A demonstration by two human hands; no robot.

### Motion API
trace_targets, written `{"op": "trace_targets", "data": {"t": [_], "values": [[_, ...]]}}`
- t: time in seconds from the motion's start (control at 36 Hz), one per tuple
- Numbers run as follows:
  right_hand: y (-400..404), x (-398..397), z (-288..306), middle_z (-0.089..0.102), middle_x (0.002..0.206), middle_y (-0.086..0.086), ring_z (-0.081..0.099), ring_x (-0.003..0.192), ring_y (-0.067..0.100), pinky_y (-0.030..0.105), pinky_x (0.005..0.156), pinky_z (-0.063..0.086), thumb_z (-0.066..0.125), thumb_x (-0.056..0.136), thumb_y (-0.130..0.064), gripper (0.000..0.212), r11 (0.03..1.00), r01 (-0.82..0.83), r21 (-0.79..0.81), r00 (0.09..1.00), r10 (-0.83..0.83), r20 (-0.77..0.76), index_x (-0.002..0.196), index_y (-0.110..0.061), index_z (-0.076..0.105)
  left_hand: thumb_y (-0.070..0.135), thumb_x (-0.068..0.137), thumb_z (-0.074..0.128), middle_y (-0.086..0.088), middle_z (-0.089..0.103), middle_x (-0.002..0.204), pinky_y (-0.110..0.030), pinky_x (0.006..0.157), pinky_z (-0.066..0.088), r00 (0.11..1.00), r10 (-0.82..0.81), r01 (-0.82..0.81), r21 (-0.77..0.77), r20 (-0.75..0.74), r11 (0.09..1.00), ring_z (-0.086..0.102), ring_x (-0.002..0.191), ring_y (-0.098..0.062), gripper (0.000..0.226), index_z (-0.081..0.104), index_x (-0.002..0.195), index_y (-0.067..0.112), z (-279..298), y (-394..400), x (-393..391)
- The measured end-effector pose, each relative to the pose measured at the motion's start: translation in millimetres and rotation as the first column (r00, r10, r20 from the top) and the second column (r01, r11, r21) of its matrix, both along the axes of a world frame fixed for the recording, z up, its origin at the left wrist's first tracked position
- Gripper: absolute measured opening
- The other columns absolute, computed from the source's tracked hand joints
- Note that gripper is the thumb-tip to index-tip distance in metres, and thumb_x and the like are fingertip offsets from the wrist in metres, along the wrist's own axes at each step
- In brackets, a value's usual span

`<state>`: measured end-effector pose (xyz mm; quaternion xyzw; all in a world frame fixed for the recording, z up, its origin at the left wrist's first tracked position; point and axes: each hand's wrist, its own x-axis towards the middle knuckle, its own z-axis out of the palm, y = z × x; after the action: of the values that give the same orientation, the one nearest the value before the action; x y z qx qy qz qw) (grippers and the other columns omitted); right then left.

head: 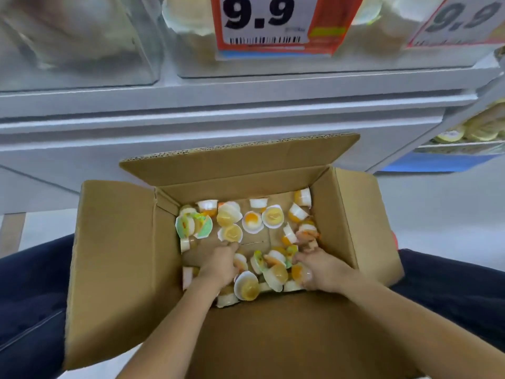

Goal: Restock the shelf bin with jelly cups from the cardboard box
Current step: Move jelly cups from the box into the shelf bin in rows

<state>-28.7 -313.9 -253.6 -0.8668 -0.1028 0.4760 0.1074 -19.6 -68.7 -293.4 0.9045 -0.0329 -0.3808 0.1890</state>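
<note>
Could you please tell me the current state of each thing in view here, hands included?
cardboard box: open, flaps spread, bottom partly bare.
jelly cups: loose, scattered, many tipped over.
left hand: inside box, curled around cups.
right hand: inside box, gathering cups.
shelf bin: above box, contents blurred.
price tag: mounted, reads 9.9.

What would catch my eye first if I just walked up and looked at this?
Probably the open cardboard box at the centre, with small yellow and white jelly cups scattered on its floor and both hands, left hand and right hand, gathering them. Above, a big red 9.9 price tag hangs on a clear shelf bin.
</note>
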Motion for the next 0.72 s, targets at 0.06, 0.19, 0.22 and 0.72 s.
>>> {"op": "trace_targets", "data": {"t": [0.06,0.19,0.22,0.72], "values": [[-2.6,-3.9,-4.5,0.039,0.141,0.004,0.034,0.13,0.023,0.032,0.106,0.035,0.064,0.084,-0.024,0.054,0.999,0.049,0.011,0.999,-0.049,0.006,0.133,-0.027,0.041,0.019,0.086,0.062,-0.005,0.047,0.134,-0.039,0.089,0.049,0.999,-0.032,0.032,0.011,-0.03,0.999,0.052,0.114,-0.028,0.047,0.047,0.131,0.017,-9.4,-4.7,-1.9],[-1.4,-8.7,-14.2,0.047,0.129,-0.001,0.039,0.123,0.02,0.031,0.098,0.04,0.072,0.077,-0.027,0.051,0.991,0.126,0.035,0.99,-0.128,0.064,0.12,-0.03,0.044,0.014,0.087,0.054,-0.005,0.04,0.142,-0.039,0.096,0.041,0.989,-0.145,0.143,0.088,0.016,0.986,0.048,0.118,-0.033,0.044,0.047,0.13,0.023,-20.0,-11.6,-2.7],[-0.1,-9.7,-16.4,0.048,0.127,-0.001,0.041,0.122,0.02,0.032,0.095,0.043,0.071,0.076,-0.028,0.05,0.993,0.115,0.02,0.989,-0.116,0.087,0.118,-0.03,0.043,0.013,0.087,0.053,-0.005,0.041,0.141,-0.038,0.097,0.038,0.989,-0.146,0.143,0.097,0.024,0.985,0.047,0.119,-0.033,0.044,0.048,0.129,0.023,-21.0,-11.6,-2.9],[26.1,19.9,78.8,0.062,0.11,0.015,0.061,0.099,0.028,0.038,0.086,0.054,0.054,0.093,-0.022,0.026,-0.212,0.957,0.198,-0.015,-0.72,-0.694,0.116,-0.013,0.061,0.015,0.078,0.07,-0.016,0.056,0.107,-0.036,0.072,0.049,0.657,0.507,-0.753,-0.449,-0.558,0.481,0.059,0.086,-0.025,0.039,0.049,0.111,0.018,99.0,-9.9,50.1]]}}
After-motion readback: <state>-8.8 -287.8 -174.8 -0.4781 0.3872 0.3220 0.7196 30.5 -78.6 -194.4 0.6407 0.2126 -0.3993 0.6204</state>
